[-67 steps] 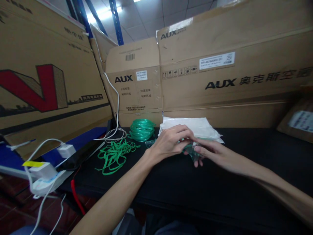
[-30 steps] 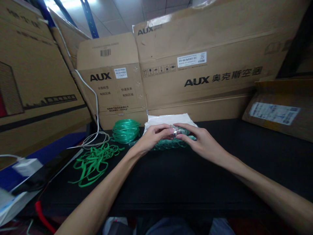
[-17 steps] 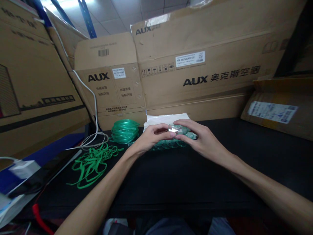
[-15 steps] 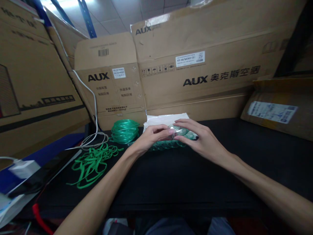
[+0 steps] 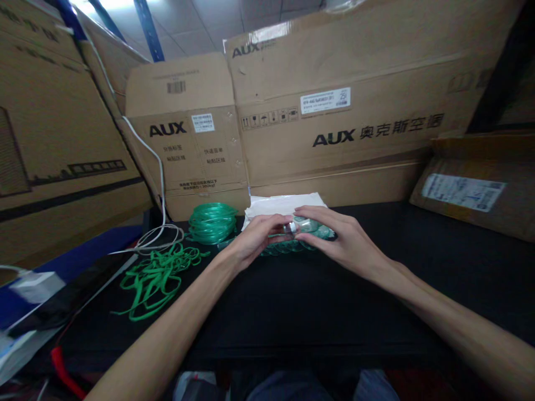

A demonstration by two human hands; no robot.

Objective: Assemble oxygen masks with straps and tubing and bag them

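Between my two hands is a small clear rounded container point(image 5: 308, 225) with a shiny whitish end, held just above the table. My right hand point(image 5: 340, 231) curves around it, thumb below and fingers above. The fingertips of my left hand point(image 5: 263, 234) pinch the whitish end point(image 5: 291, 227) from the other side. Right beneath and behind lies a row of clear green plastic pieces point(image 5: 278, 249), partly covered by my hands. White paper point(image 5: 288, 204) is spread at the back of them.
A coil of clear green tubing point(image 5: 212, 224) and a tangle of green flat cord point(image 5: 161, 278) lie on the black table point(image 5: 301, 312) to the left. White cables point(image 5: 162, 167) run beside them. Cardboard boxes point(image 5: 284, 145) wall the back, with another box point(image 5: 472, 184) at the right.
My left fingers have shifted at the container's end, and its shiny whitish part shows more plainly. My right hand stays nearly in place around it. The view has shifted very slightly.
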